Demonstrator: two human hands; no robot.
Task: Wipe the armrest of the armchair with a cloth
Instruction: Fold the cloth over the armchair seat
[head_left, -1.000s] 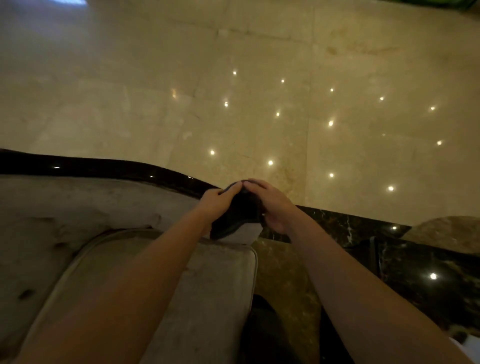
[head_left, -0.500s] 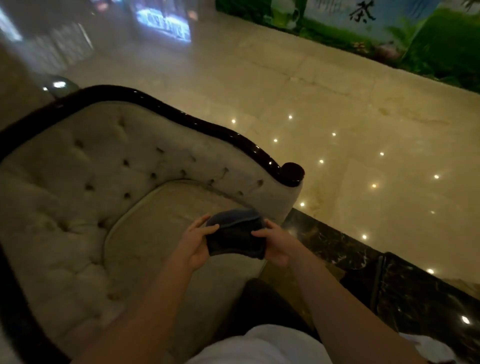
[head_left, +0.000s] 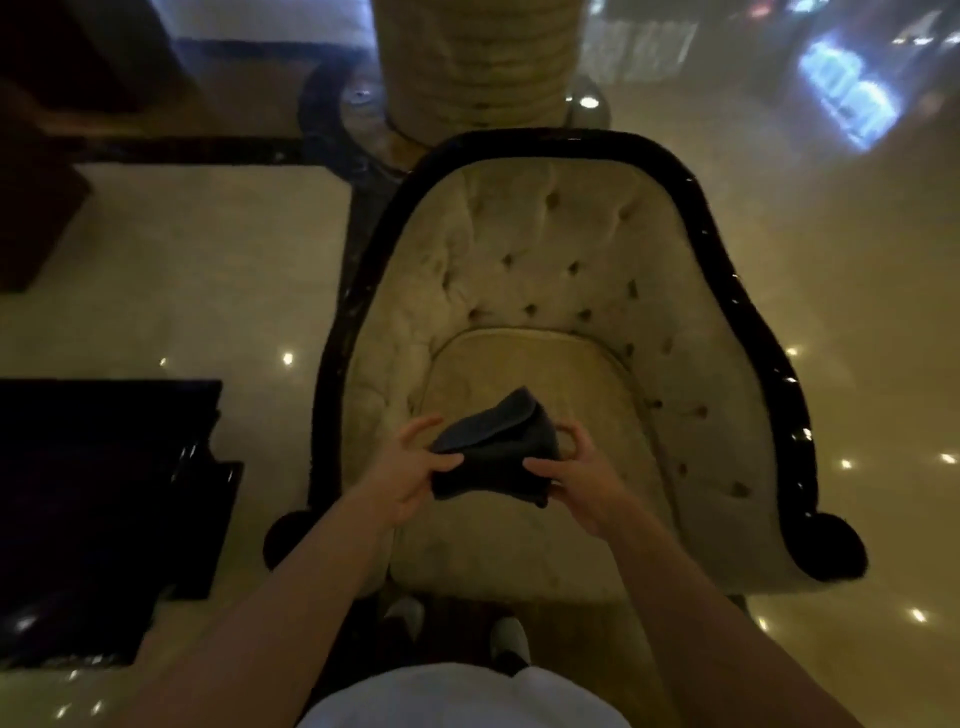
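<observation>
A cream tufted armchair (head_left: 566, 270) with a glossy black wooden rim faces me. Its left armrest (head_left: 332, 374) ends in a dark scroll at lower left. Its right armrest (head_left: 779, 395) ends in a scroll at lower right. I hold a folded dark blue-grey cloth (head_left: 493, 447) over the front of the seat cushion, clear of both armrests. My left hand (head_left: 410, 473) pinches the cloth's left edge. The right edge is gripped by my right hand (head_left: 576, 483).
A low black table (head_left: 104, 493) stands to the left of the chair. A wide ribbed column (head_left: 472, 62) rises behind the chair back. Polished cream floor (head_left: 208, 270) with light reflections lies all around. My shoes (head_left: 457, 629) are at the chair's front.
My view has swung left, from the floor and right armrest to the whole chair head-on. Both hands with the cloth have come off the right armrest tip to above the seat.
</observation>
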